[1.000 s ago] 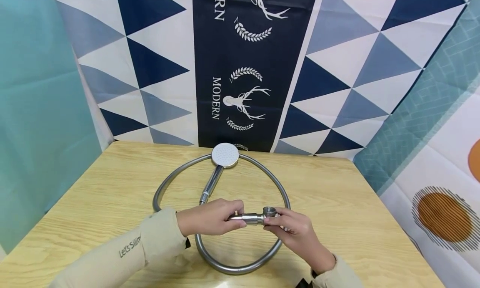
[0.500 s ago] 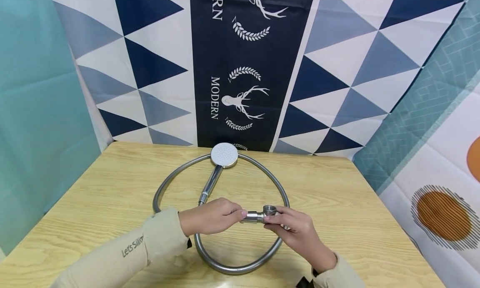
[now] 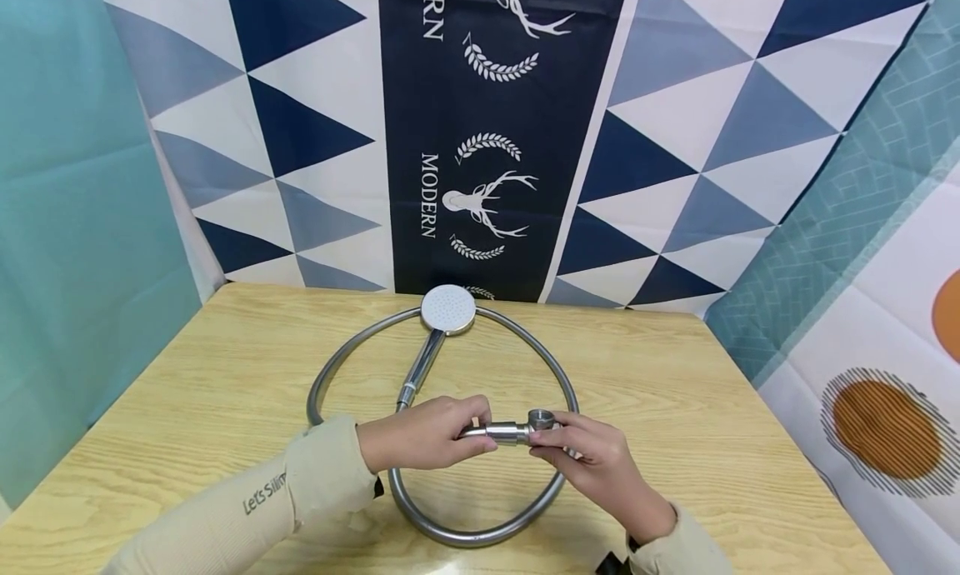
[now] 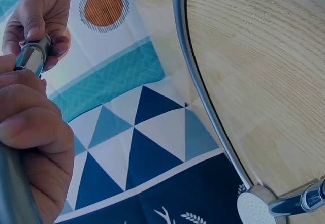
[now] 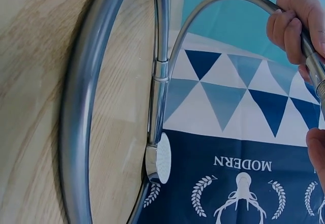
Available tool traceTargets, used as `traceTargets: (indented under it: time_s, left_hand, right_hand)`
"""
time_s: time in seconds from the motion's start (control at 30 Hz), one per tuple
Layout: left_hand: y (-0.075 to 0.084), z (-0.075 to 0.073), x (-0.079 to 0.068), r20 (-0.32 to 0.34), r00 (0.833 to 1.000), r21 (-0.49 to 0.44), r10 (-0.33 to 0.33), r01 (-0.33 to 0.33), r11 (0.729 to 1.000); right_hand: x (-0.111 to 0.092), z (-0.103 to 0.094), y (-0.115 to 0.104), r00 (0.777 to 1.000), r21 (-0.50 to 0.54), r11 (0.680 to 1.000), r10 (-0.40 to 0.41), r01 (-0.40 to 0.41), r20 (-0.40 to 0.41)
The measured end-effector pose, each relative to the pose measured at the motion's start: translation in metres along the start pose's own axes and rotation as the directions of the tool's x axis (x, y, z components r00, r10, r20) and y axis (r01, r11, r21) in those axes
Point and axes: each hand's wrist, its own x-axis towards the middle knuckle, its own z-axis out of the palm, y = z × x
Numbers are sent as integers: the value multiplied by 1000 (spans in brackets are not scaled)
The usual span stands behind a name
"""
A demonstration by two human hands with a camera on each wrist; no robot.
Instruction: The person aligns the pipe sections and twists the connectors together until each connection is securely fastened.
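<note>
My left hand (image 3: 427, 433) grips the grey shower hose (image 3: 468, 538) just behind its chrome end nut (image 3: 502, 432). That nut joins a metal elbow fitting (image 3: 539, 420), whose wide threaded mouth faces upward. My right hand (image 3: 588, 454) pinches the fitting from the right with thumb and fingers, covering part of it. Both hands are above the table, and the nut shows between them in the left wrist view. Farther back lies the hand shower (image 3: 448, 310), its white spray face up and its chrome handle (image 3: 422, 367) pointing toward my left hand.
The hose loops widely over the wooden table (image 3: 660, 408), around the hand shower's handle and in front of my hands. A patterned cloth (image 3: 330, 142) hangs along the table's back edge. Teal cloth (image 3: 82, 225) borders the left, and another patterned cloth (image 3: 885, 425) the right.
Half a second ago my left fingers covered the nut's near end; now they sit back on the hose and more nut shows. The right hand keeps its pinch on the fitting, hardly moved.
</note>
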Motion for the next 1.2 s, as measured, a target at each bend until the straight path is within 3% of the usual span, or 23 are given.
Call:
traceTargets:
  time_s: [0.43, 0.83, 1.2]
  left_hand:
    - [2, -2, -1, 6, 998, -78, -58, 59, 995]
    - [0, -1, -2, 13, 1000, -26, -14, 15, 1000]
    - [0, -2, -5, 0, 1000, 1, -18, 18, 1000]
  right_hand:
    - [2, 2, 0, 1000, 8, 1000, -17, 18, -6]
    - [1, 2, 0, 1000, 5, 1000, -25, 25, 12]
    - [3, 4, 0, 999, 13, 999, -38, 37, 8]
